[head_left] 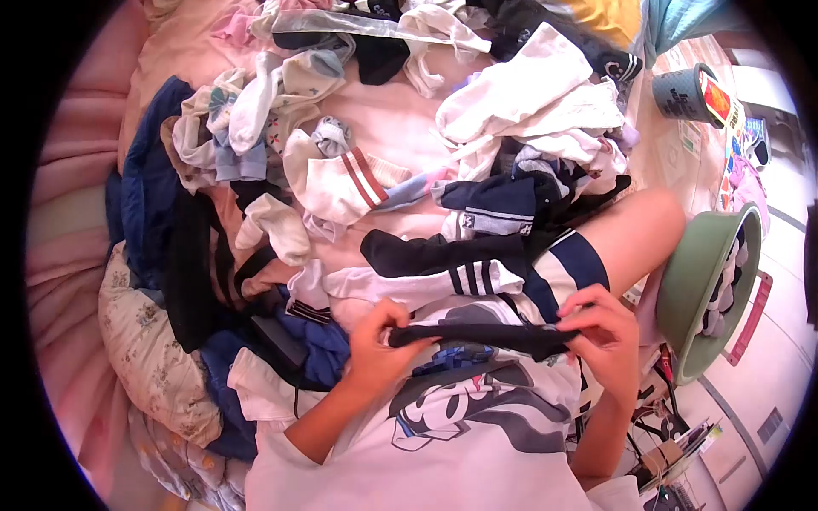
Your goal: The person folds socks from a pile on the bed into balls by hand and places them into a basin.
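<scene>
A black sock is stretched sideways in front of my shirt, held at both ends. My left hand is closed on its left end, thumb along the fabric. At the other end, my right hand pinches the sock between thumb and fingers. Just beyond it lie a white sock with black stripes and a plain black sock. A white sock with red-brown stripes rests farther up the bed.
Heaps of white socks and dark socks cover the pink bed sheet. On the right stand a green basin holding socks and a grey-blue bin. A flowered pillow lies at left.
</scene>
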Action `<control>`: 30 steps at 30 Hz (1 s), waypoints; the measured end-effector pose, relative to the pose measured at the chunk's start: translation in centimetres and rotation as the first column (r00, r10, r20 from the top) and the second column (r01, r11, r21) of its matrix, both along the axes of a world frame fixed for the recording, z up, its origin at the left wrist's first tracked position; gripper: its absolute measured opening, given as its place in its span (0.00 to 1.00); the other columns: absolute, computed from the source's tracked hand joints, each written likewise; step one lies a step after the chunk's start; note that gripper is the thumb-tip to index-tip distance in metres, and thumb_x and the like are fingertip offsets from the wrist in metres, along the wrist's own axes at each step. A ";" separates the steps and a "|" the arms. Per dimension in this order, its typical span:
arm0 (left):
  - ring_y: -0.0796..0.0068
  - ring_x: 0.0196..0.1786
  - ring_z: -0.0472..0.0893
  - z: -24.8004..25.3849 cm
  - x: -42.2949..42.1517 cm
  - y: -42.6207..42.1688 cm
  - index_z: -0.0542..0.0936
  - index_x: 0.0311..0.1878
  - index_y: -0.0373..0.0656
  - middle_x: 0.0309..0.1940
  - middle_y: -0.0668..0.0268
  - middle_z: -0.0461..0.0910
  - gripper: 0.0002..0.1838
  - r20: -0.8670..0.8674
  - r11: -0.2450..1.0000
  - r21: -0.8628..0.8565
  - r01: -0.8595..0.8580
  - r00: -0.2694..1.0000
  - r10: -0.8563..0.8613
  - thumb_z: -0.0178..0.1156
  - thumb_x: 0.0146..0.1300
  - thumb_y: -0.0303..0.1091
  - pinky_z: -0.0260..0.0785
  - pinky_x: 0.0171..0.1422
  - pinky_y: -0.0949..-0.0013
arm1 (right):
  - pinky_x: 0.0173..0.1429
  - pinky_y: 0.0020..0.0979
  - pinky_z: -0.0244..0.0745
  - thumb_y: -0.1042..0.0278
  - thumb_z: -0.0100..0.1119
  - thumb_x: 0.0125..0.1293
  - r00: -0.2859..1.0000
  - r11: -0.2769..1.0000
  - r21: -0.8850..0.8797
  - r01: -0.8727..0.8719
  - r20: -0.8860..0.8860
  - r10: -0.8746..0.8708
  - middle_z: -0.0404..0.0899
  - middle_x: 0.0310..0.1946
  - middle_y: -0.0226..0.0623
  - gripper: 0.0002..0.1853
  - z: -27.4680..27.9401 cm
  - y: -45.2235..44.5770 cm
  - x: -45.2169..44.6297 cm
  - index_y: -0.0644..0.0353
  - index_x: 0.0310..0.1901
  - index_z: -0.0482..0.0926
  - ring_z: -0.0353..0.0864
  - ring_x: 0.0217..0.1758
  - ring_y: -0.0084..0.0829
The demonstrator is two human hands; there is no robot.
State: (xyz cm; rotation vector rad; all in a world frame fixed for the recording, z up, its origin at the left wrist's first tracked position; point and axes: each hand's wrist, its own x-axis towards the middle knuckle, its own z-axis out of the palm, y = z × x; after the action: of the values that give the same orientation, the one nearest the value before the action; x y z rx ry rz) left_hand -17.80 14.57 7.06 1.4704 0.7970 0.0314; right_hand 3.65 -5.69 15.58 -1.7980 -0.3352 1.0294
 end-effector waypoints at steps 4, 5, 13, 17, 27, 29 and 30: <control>0.82 0.34 0.74 -0.2 2.9 5.3 0.75 0.37 0.39 0.31 0.71 0.75 0.13 0.054 0.917 0.286 -0.279 0.960 0.275 0.72 0.55 0.27 0.68 0.40 0.76 | 0.36 0.20 0.74 0.85 0.57 0.64 0.983 0.975 0.127 0.185 -0.039 -0.182 0.79 0.41 0.37 0.10 -1.9 5.1 -0.1 0.65 0.45 0.80 0.78 0.32 0.21; 0.82 0.36 0.75 -0.3 4.0 7.4 0.75 0.40 0.38 0.33 0.71 0.77 0.12 0.015 0.928 0.216 -0.302 0.952 0.306 0.70 0.58 0.27 0.69 0.41 0.77 | 0.39 0.20 0.72 0.81 0.58 0.65 0.983 0.982 0.062 0.179 0.019 -0.180 0.80 0.41 0.34 0.10 -2.8 5.9 0.2 0.64 0.48 0.79 0.78 0.33 0.19; 0.64 0.57 0.73 -5.7 3.1 13.1 0.72 0.58 0.39 0.55 0.58 0.73 0.25 0.007 0.440 0.871 -0.217 0.903 0.430 0.68 0.58 0.28 0.63 0.64 0.64 | 0.44 0.35 0.70 0.74 0.69 0.55 0.893 0.930 -0.367 -0.006 0.416 0.170 0.72 0.33 0.39 0.11 -6.1 5.9 -0.7 0.64 0.36 0.76 0.73 0.39 0.38; 0.57 0.54 0.75 -2.1 3.9 7.7 0.73 0.57 0.39 0.49 0.58 0.76 0.29 0.193 0.748 0.661 -0.058 0.977 -0.095 0.72 0.51 0.31 0.62 0.66 0.56 | 0.46 0.30 0.73 0.80 0.67 0.51 0.885 0.996 -0.042 -0.084 0.455 0.094 0.76 0.38 0.40 0.11 -2.9 5.0 -1.2 0.63 0.33 0.73 0.77 0.40 0.36; 0.63 0.32 0.77 -0.1 1.0 5.8 0.82 0.37 0.42 0.27 0.65 0.76 0.15 -0.048 0.642 0.065 0.764 0.645 -0.763 0.69 0.41 0.23 0.68 0.44 0.67 | 0.29 0.30 0.76 0.84 0.69 0.42 0.940 0.810 0.520 -0.272 -0.038 0.340 0.83 0.33 0.51 0.13 1.5 -1.0 -3.2 0.65 0.30 0.77 0.81 0.26 0.43; 0.67 0.31 0.77 1.0 0.6 7.6 0.81 0.36 0.40 0.27 0.65 0.76 0.14 -0.123 0.643 -0.103 0.759 0.632 -0.765 0.69 0.43 0.23 0.68 0.41 0.69 | 0.30 0.31 0.76 0.84 0.70 0.42 0.935 0.771 0.607 -0.192 -0.124 0.331 0.82 0.31 0.54 0.13 1.0 -1.6 -3.0 0.68 0.30 0.76 0.81 0.25 0.41; 0.71 0.31 0.77 1.4 0.4 8.5 0.80 0.36 0.38 0.27 0.66 0.77 0.12 -0.187 0.638 -0.264 0.724 0.610 -0.770 0.69 0.46 0.22 0.68 0.38 0.71 | 0.30 0.31 0.76 0.84 0.70 0.42 0.935 0.767 0.613 -0.191 -0.123 0.331 0.82 0.31 0.54 0.13 0.5 -1.8 -3.0 0.68 0.30 0.76 0.81 0.25 0.41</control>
State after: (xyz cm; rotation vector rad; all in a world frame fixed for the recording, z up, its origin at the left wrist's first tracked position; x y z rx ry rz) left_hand -17.42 23.07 8.46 1.5681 0.3239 -0.9001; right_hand 0.64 -7.46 16.12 -1.0685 -0.7021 1.1511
